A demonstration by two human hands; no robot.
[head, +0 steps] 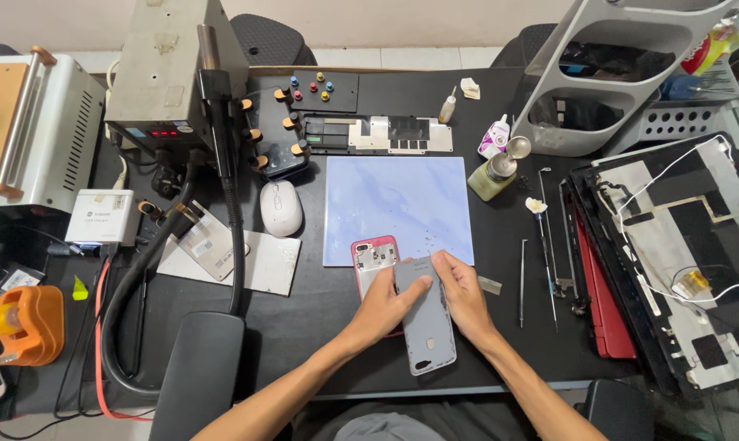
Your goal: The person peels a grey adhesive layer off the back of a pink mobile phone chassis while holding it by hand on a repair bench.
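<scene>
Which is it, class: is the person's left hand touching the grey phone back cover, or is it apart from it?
Touching. The head view shows the left hand with its thumb pressed on the upper part of the grey back cover, while the right hand grips the cover's top edge.

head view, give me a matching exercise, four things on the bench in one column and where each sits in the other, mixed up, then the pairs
Things:
1. grey back cover
2. white mouse
3. orange tape dispenser
4. open laptop shell

Places:
A. far left edge of the black mat
B. just left of the pale blue tile
C. right end of the bench
D. under both hands, over the red phone

Pairs: 1-D, 2-B, 3-A, 4-C. The left hand and right hand both press on the cover.
</scene>
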